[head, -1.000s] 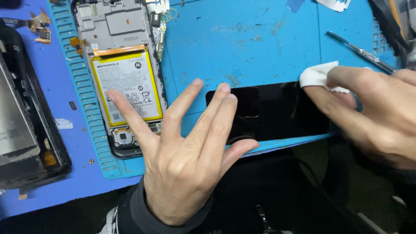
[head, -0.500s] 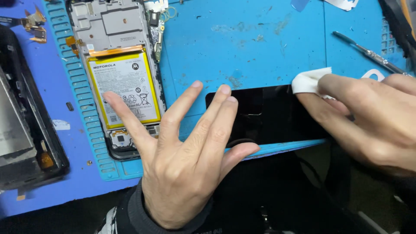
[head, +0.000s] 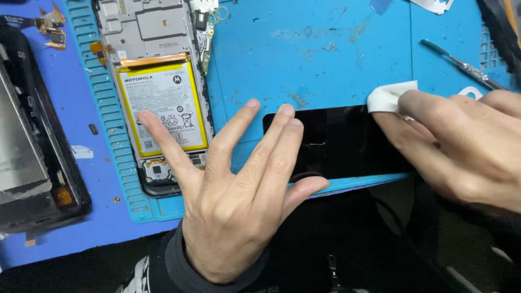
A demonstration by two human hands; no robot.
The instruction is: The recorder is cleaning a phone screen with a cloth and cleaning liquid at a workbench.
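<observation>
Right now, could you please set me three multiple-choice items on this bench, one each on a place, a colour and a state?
1. Where does the opened phone lie relative to the black glass panel?
A. To its left
B. To its right
C. On top of it

2. What colour is the border of the phone's battery?
A. Red
B. Yellow
C. Green

3. How is the left hand posed?
A. Clenched in a fist
B. Pinching tweezers
C. Flat, fingers spread

Answers:
1 A: the phone sits on the blue mat left of the panel.
2 B: a yellow edge frames the white label.
3 C: it presses open-palmed at the panel's left end, while the right hand holds a white cloth to the panel.
</observation>
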